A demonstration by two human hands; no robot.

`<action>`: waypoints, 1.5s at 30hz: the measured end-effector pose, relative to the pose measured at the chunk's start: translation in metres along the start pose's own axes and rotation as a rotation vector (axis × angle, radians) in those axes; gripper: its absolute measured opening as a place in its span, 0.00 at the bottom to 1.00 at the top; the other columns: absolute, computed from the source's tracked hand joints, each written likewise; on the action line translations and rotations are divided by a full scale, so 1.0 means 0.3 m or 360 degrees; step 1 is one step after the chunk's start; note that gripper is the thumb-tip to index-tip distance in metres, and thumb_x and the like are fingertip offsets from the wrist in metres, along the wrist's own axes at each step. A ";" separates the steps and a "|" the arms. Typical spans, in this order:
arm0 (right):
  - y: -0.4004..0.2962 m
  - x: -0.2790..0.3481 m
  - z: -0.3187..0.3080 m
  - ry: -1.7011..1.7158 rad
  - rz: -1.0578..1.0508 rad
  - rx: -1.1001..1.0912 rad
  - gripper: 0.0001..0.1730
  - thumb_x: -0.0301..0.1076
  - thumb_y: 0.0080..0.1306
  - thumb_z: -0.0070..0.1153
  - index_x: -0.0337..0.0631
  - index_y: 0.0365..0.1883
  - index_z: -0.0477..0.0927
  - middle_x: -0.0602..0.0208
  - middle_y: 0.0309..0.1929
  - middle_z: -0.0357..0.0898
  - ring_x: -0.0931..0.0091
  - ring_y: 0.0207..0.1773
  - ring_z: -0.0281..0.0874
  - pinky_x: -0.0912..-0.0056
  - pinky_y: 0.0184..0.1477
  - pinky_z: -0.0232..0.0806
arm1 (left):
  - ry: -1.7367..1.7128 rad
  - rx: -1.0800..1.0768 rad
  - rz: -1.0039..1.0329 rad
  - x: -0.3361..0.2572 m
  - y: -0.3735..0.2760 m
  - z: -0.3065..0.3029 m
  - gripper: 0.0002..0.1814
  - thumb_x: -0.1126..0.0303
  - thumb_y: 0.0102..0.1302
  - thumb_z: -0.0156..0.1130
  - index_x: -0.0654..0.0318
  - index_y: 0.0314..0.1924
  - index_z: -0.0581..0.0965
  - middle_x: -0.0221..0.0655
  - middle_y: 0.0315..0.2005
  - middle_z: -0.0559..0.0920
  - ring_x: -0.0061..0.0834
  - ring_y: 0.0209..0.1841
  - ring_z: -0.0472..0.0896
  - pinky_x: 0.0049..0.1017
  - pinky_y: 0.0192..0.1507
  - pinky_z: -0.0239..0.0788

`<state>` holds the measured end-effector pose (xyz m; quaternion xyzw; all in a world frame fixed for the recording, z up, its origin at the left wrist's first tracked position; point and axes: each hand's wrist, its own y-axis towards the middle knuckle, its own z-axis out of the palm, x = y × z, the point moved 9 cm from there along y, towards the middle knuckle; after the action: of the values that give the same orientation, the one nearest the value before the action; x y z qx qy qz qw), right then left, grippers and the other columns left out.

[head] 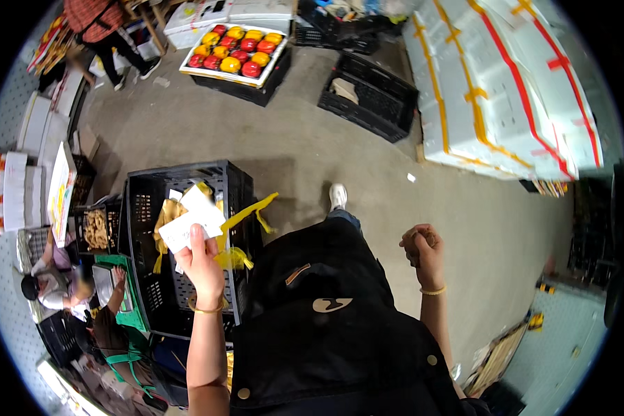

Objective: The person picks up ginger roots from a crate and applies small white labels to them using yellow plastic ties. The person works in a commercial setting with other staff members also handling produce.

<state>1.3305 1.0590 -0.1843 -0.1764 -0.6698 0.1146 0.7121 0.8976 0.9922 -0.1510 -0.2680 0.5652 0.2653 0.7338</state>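
Two white paper slips [179, 232] bearing writing are pinched between the thumb and fingers of my left hand [203, 262]. That hand is above a black plastic crate [187, 169] that holds brown and yellow items in yellow mesh. A yellow mesh strip [247, 210] reaches over the crate's right edge. My right hand [422, 244] is off to the right above the floor, its fingers curled; whether something is inside it cannot be told.
Red and yellow peppers [240, 57] fill a white foam box beyond. An open black crate [369, 96] lies on the floor near stacked foam boxes [478, 88]. A person [101, 36] stands at upper left; other people work at lower left beside a green crate [135, 312].
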 end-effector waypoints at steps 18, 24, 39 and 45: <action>0.553 -0.042 1.419 -0.2101 -0.0882 0.3247 0.16 0.40 0.61 0.45 0.35 0.36 0.74 0.47 0.40 0.74 0.54 0.44 0.73 0.56 0.45 0.67 | -0.0210 -0.1307 -0.0442 0.371 0.358 0.213 0.09 0.71 0.66 0.53 0.67 0.29 0.73 0.27 0.17 0.73 0.15 0.16 0.67 0.19 0.18 0.55; 0.694 0.017 1.815 -0.1651 -0.0388 0.3929 0.21 0.38 0.63 0.43 0.35 0.51 0.65 0.49 0.47 0.65 0.58 0.46 0.67 0.60 0.46 0.62 | -0.0453 -0.1240 -0.0237 0.320 0.864 0.094 0.10 0.70 0.66 0.53 0.66 0.27 0.74 0.26 0.17 0.74 0.14 0.17 0.66 0.18 0.19 0.54; 0.873 -0.201 3.042 -0.1802 -0.0273 0.4661 0.18 0.42 0.62 0.45 0.36 0.40 0.75 0.62 0.38 0.77 0.73 0.37 0.71 0.65 0.36 0.61 | -0.0152 -0.1382 -0.0128 -0.023 2.167 -0.640 0.11 0.68 0.65 0.54 0.63 0.25 0.72 0.21 0.15 0.70 0.12 0.14 0.62 0.16 0.16 0.50; 0.909 0.338 3.867 -0.1569 0.0068 0.4047 0.14 0.34 0.68 0.46 0.34 0.46 0.73 0.61 0.39 0.79 0.78 0.41 0.75 0.77 0.44 0.67 | -0.0526 -0.1463 -0.0064 -0.308 2.563 -0.956 0.13 0.65 0.67 0.54 0.61 0.24 0.73 0.20 0.13 0.68 0.10 0.16 0.60 0.16 0.17 0.47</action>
<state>0.2046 1.4613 -0.1551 0.6437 -0.2824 0.7079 0.0686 0.1480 1.3356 -0.1954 -0.5295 0.2602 0.5121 0.6242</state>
